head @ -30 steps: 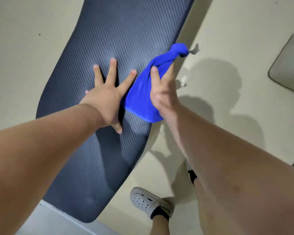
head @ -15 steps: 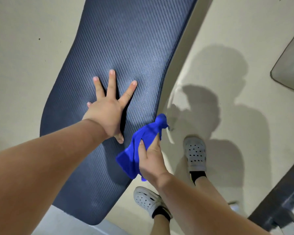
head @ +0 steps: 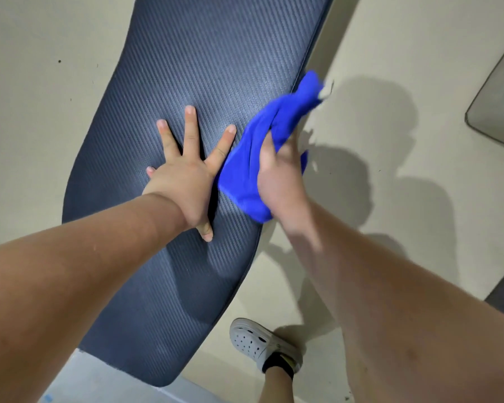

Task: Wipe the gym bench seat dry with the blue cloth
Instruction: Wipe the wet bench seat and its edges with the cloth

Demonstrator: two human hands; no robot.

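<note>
- Head view: the left hand point(head: 184, 181) lies flat on the dark ribbed gym bench seat point(head: 204, 68), fingers spread wide, holding nothing.
- The right hand point(head: 280, 175), blurred, clutches the bunched blue cloth point(head: 262, 146) at the bench's right edge.
- The cloth sits just beside the left hand's index finger; its far tip overhangs the edge above the floor point(head: 390, 39).

Bright overhead light; hard floor shadows; wide-angle distortion.

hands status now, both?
Left hand: open, flat on the bench seat, holding nothing.
Right hand: closed on the blue cloth.
</note>
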